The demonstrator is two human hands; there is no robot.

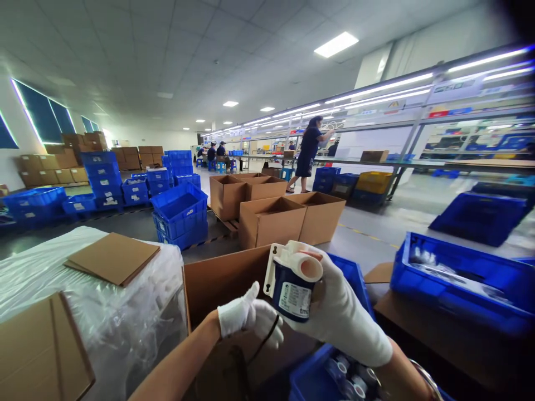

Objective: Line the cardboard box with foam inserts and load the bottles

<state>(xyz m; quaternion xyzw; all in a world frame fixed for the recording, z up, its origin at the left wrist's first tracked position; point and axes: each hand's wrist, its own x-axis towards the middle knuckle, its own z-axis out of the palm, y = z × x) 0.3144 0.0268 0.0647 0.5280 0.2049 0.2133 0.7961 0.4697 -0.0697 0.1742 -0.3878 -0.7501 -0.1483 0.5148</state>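
Landmark: open cardboard box [217, 284] right under my hands, flaps up, everything else placed off it.
Wrapped stack: plastic-covered pallet load [104, 312] just left of the box, flat cardboard sheets [112, 257] lying on top.
Right crate: blue crate [460, 278] right of the box, holds bagged parts, can't make them out.
Far boxes: open cartons [271, 214] behind the box across the floor, stacked blue bins [179, 214] left of them.
Near crate: blue bin [317, 379] touching the box's right side, below my right wrist, more pump-like parts inside.
Co-worker: person [308, 153] standing well behind the box at the long bench.
Right hand: my right hand [343, 312], white glove, wrapped round the pump, firm hold, thumb on its top.
Left hand: my left hand [248, 320], white glove, fingers curled onto the black cord [267, 337] hanging from the pump, pinching it.
Pump: small blue and white pump [292, 284], held upright above the box's open mouth, label facing me, not touching the box.
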